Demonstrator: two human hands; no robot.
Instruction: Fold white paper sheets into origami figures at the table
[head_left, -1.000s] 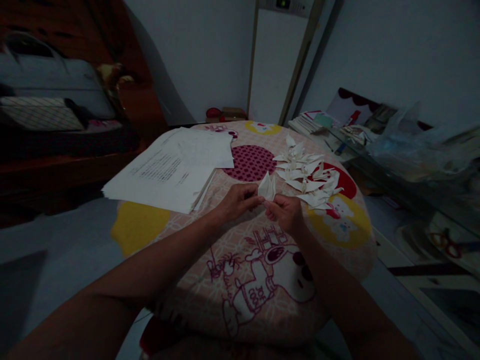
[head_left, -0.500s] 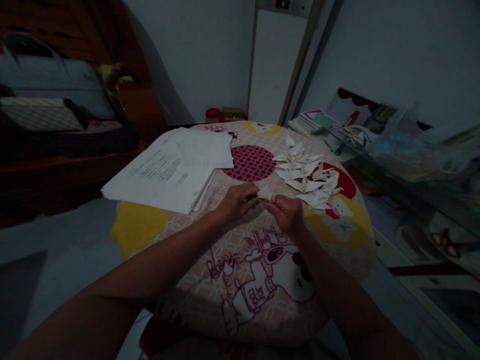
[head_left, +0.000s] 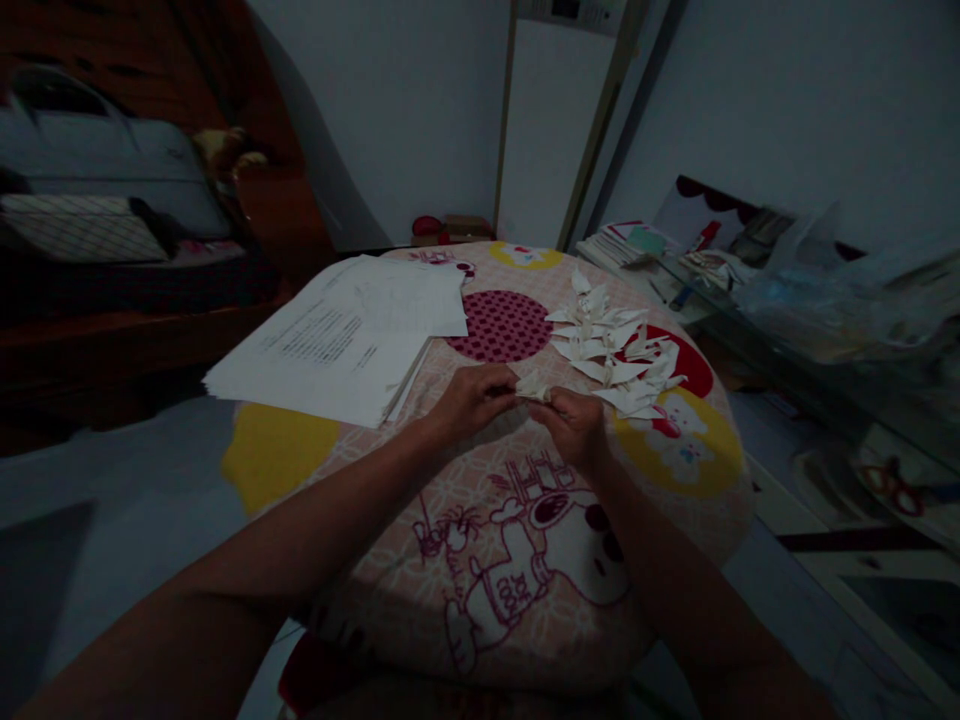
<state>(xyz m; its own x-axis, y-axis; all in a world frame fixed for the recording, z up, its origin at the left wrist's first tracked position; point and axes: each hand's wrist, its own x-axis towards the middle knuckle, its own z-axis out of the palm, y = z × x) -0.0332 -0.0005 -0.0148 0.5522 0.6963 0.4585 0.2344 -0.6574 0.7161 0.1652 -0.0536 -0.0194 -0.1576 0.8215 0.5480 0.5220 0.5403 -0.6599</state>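
Observation:
Between my two hands is a small piece of folded paper [head_left: 533, 386], pale and creased, held above the round table. My left hand [head_left: 477, 400] pinches its left side with thumb and fingers. My right hand [head_left: 574, 424] grips the right side, thumb pointing inward. The fingers hide part of the paper, so its exact shape is hard to make out in the dim light. Just beyond my right hand lie several folded paper cranes [head_left: 611, 345], bunched together on the tablecloth. Left of my hands rests a thick stack of printed paper sheets [head_left: 345, 335].
A patterned tablecloth [head_left: 480, 540] with cartoon figures covers the table. To the right, a glass-topped stand [head_left: 795, 350] holds a plastic bag [head_left: 832, 290], papers and scissors [head_left: 890, 488] lower down. At left, bags [head_left: 112, 150] sit on a wooden bench [head_left: 277, 220].
The folded paper between my fingers looks slightly flatter and lower than before. Both hands stay in nearly the same place; the cranes and the stack have not moved.

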